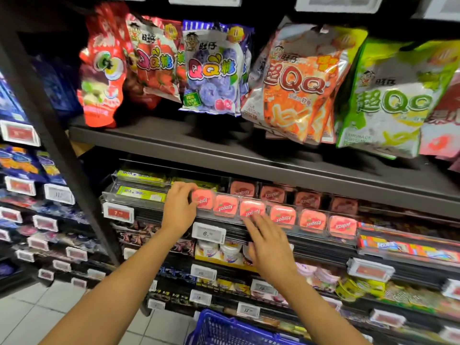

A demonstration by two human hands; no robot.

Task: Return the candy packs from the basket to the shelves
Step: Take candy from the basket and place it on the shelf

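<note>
A: Pink pack (202, 200) location?
B: Left end of the shelf (249, 155) row, pinched by left hand (178, 207) fingers, which lie left of it.
A: Right hand (267, 245)?
B: Fingers spread, holding nothing, below the row.

White price tags (208, 233) on rails; pale tiled floor (32, 317) below.

At mid-frame my left hand (178, 207) holds a coral-pink candy pack (202, 199) with red lettering, matching the pink row (283, 216) beside it. Upper centre, a bag (211, 70) shows purple berries on silver; to its right hang an orange bag (303, 85) and a lime-green one (388, 100). The basket (224, 329) at bottom is blue mesh.
</note>
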